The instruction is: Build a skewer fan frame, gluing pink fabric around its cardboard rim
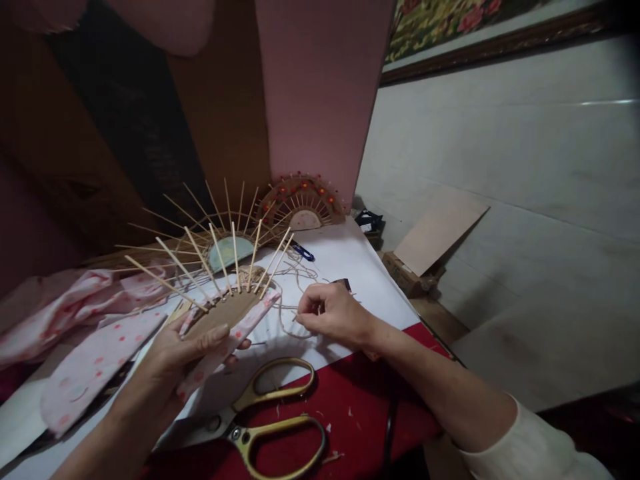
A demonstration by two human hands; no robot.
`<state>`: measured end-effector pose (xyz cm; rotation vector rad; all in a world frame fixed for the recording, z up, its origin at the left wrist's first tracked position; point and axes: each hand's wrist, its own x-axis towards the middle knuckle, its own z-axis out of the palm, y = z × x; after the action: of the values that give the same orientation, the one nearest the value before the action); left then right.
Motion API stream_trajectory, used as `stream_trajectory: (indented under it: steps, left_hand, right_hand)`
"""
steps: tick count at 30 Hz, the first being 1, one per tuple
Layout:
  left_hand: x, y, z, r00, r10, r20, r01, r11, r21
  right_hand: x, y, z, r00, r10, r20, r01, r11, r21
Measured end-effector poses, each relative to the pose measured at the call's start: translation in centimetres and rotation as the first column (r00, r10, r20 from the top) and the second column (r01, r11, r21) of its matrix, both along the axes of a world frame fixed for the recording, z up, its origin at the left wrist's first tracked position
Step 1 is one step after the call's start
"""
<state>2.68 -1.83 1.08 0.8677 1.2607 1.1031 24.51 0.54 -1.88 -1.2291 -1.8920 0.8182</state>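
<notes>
Cardboard half-disc (220, 319), brown; spotted pink cloth edging (259, 313); pale sticks (235, 257) fanning out.

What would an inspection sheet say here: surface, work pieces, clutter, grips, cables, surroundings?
Surface: white sheet, red covering at the front.
Job's things: half-round piece with wooden sticks; twine; scissors in front, handles spread.
Clutter: scraps on the red covering; spotted fabric at picture left.
Grips: left grip holds the half-round piece; right grip has fingers bunched near a twine strand, hold unclear.
Cables: dark strip at the red covering; cannot tell whether it is a cable.
Surroundings: pale wall, framed picture, leaning board.
</notes>
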Motion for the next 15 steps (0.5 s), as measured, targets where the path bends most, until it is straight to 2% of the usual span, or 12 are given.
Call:
stream_trajectory:
  steps: [1, 3, 6, 10, 15]
  left_hand:
    - [-0.2, 0.1, -0.2, 1.000, -0.028, -0.007, 0.028, 1.000, 0.013]
    - [-0.4, 0.0, -0.6, 0.999, -0.034, -0.023, 0.034, 0.999, -0.001]
    - [-0.4, 0.0, -1.0, 0.999, -0.030, -0.030, 0.030, 1.000, -0.002]
    - [-0.3, 0.0, -1.2, 0.999, -0.020, -0.043, 0.021, 0.999, 0.026]
    - [-0.1, 0.0, -1.1, 0.999, 0.010, -0.031, -0.009, 0.999, 0.044]
  right_hand:
    - [-0.2, -0.2, -0.2, 0.994, -0.008, 0.109, -0.003, 0.995, 0.099]
    - [-0.5, -0.6, -0.6, 0.960, -0.029, 0.279, -0.033, 0.975, 0.218]
    - [-0.9, -0.8, -1.3, 0.913, -0.030, 0.406, -0.090, 0.957, 0.274]
    - [-0.9, -0.7, -1.5, 0.925, -0.021, 0.379, -0.109, 0.942, 0.316]
    - [-0.7, -0.4, -0.8, 0.962, -0.167, 0.216, 0.077, 0.926, 0.371]
